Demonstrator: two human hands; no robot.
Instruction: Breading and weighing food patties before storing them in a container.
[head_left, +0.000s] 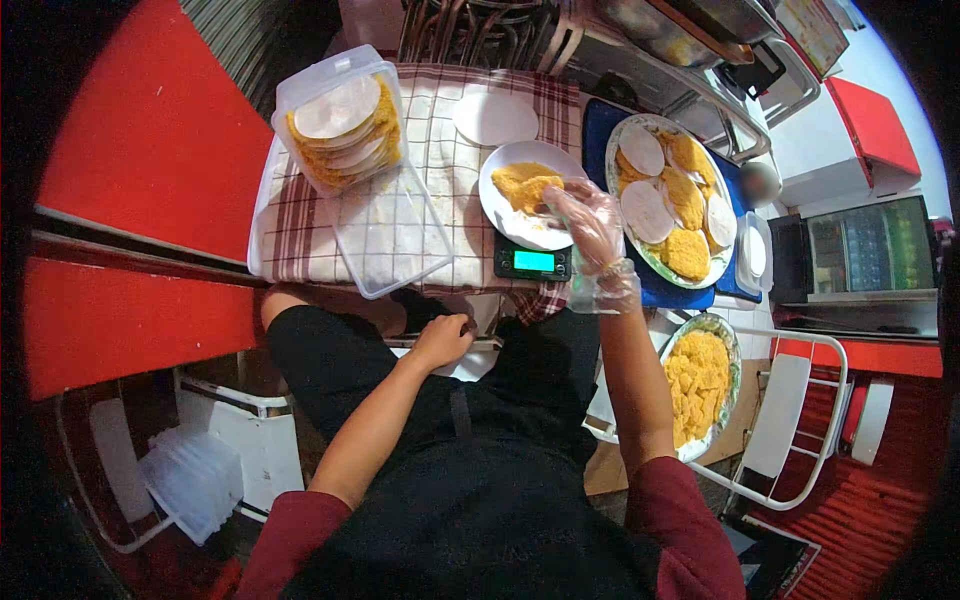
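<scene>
My right hand, in a clear plastic glove, has its fingers on a yellow breaded cutlet in a white bowl. The bowl stands on a black digital scale with a lit display. My bare left hand rests loosely curled near my lap, apart from the food. At the back left, a clear plastic container holds breaded pieces layered with white round sheets. Its likely lid lies in front. A white round sheet lies behind the bowl.
At right, an oval platter holds breaded pieces and round sheets on a blue cloth. A second platter, heaped with breaded pieces, is on a white chair. Clear containers are stacked at lower left.
</scene>
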